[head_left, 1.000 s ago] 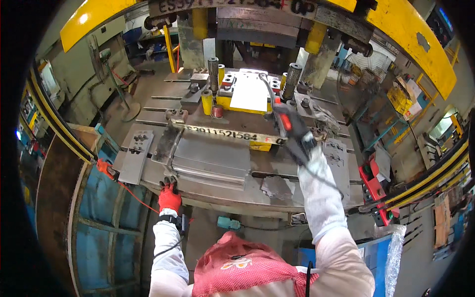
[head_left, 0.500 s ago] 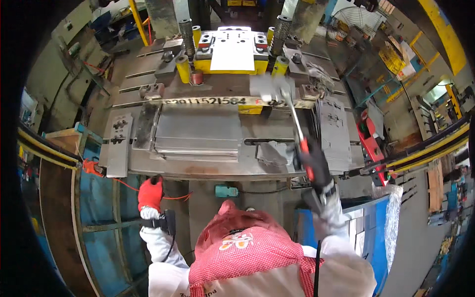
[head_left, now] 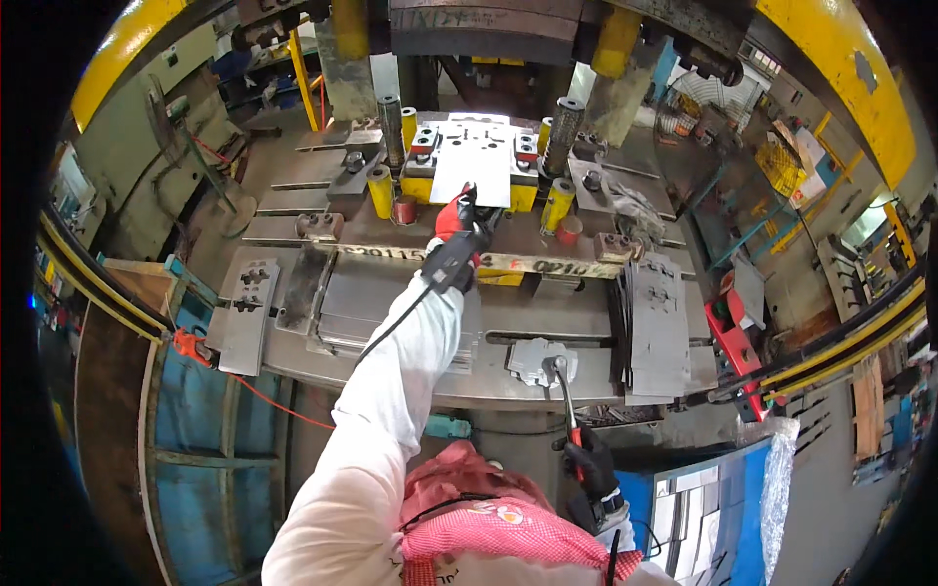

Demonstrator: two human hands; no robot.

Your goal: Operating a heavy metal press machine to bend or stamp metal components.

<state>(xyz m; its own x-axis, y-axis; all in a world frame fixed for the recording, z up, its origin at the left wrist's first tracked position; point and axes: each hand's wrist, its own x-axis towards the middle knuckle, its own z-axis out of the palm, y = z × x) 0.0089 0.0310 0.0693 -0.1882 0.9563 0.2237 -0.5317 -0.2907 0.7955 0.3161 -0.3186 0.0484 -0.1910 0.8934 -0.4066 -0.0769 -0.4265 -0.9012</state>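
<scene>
Left hand (head_left: 457, 223) in red-and-black glove, arm in white sleeve stretched forward, fingers closed on near edge of flat pale sheet-metal blank (head_left: 474, 174) lying on yellow-sided press die (head_left: 422, 184). Right hand (head_left: 589, 467) in dark glove, pulled back low near body, wrapped shut around red-and-black handle of long thin metal pick-up rod (head_left: 565, 405). Rod tip resting on small punched grey metal piece (head_left: 540, 357) on steel desk (head_left: 489, 386), ahead of right hand. Stack of punched grey metal plates (head_left: 657, 327) further right of that hand. Flat grey sheet stack (head_left: 362, 298) under left forearm. Narrow perforated grey plate (head_left: 246, 314) far left of left arm. Yellow cylindrical guide posts (head_left: 380, 190) either side of left hand. Red block-shaped clamp (head_left: 730, 332) beyond plates on right.
</scene>
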